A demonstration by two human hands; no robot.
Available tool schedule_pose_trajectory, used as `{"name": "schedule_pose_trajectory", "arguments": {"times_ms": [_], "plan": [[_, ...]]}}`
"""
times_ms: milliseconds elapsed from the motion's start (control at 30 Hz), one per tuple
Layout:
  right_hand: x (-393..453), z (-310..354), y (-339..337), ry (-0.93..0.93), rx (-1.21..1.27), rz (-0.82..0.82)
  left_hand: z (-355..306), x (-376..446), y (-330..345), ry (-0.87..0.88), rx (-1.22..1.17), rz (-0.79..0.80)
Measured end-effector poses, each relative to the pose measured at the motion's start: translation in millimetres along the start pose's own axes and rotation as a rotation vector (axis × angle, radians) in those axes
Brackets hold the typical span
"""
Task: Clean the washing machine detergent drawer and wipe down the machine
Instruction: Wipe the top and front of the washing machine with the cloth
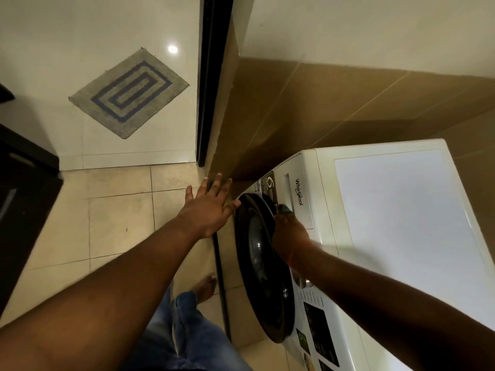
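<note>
A white front-loading washing machine (401,210) stands at the right, with a round dark door (257,263) facing left. The detergent drawer (294,191) is the panel with the brand name at the machine's upper front, and it looks shut. My right hand (289,231) rests against that drawer front, its fingers curled at the recessed handle; a small dark thing shows at the fingertips and I cannot tell what it is. My left hand (209,207) hovers flat with fingers spread, just left of the door's rim, holding nothing.
A brown tiled wall (321,108) runs behind the machine. A dark door frame (211,76) rises to the left of it. A grey and blue mat (128,92) lies on the floor beyond. My leg in jeans (187,330) and a bare foot are below. Dark furniture (24,210) stands at far left.
</note>
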State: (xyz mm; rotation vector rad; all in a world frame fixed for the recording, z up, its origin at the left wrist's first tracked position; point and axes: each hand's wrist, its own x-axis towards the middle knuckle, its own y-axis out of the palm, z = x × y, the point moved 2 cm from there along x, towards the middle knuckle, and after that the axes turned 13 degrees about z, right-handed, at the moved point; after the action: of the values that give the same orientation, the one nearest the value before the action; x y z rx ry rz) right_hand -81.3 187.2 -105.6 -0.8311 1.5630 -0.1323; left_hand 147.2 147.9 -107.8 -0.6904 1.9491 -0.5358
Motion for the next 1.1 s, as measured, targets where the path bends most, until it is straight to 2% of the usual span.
{"name": "schedule_pose_trajectory", "arguments": {"times_ms": [33, 100, 167, 233, 300, 367, 400, 467, 500, 533, 600, 667, 800, 900, 967, 1100], "plan": [[6.0, -3.1, -12.2, 0.004, 0.053, -0.055, -1.5, 0.0, 0.4, 0.003, -0.005, 0.004], [24.8, -10.8, -39.7, 0.051, -0.095, -0.229, -3.2, 1.6, 2.7, 0.011, -0.004, 0.001], [34.5, -17.7, -67.2, 0.079, -0.064, -0.324, -2.7, 2.3, 5.5, 0.017, 0.007, -0.002], [38.8, -18.1, -55.9, 0.070, 0.010, -0.277, -2.2, 1.7, 8.4, 0.018, 0.015, 0.016], [28.2, -11.7, -25.0, 0.061, 0.186, -0.244, -2.4, 0.2, 9.6, 0.012, 0.017, 0.025], [5.6, -8.4, 7.9, 0.142, 0.221, -0.387, -3.2, -1.4, 6.6, 0.006, 0.013, 0.025], [-12.2, -7.6, 5.6, 0.135, 0.154, -0.374, -4.1, -1.0, 3.9, 0.005, 0.009, 0.018], [-40.8, -5.6, 3.4, -0.068, -0.094, -0.171, -8.3, 0.5, -3.8, 0.006, 0.003, 0.002], [-54.3, -9.1, 0.8, -0.099, -0.238, -0.080, -11.7, 1.8, -8.6, 0.012, 0.000, -0.003], [-65.7, -15.3, -4.2, -0.104, -0.375, -0.091, -16.0, 3.5, -12.6, 0.019, -0.003, -0.006], [-73.9, -31.6, -13.8, -0.086, -0.484, -0.247, -25.8, 6.3, -20.0, 0.029, 0.001, -0.014], [-68.5, -43.9, -27.9, -0.073, -0.429, -0.369, -36.9, 9.3, -23.6, 0.043, 0.008, -0.005], [-29.0, -55.3, -84.5, 0.011, -0.143, -0.519, -54.0, 11.2, -17.2, 0.071, 0.065, 0.040], [-23.1, -56.7, -80.8, 0.028, -0.057, -0.593, -49.9, 8.6, -13.4, 0.083, 0.119, 0.067], [-44.6, -50.2, -49.1, 0.000, -0.061, -0.573, -43.5, 6.5, -14.5, 0.069, 0.124, 0.055], [-94.1, -36.3, 13.0, -0.066, 0.021, -0.425, -36.0, 0.9, -25.5, 0.045, 0.122, 0.031]]}}
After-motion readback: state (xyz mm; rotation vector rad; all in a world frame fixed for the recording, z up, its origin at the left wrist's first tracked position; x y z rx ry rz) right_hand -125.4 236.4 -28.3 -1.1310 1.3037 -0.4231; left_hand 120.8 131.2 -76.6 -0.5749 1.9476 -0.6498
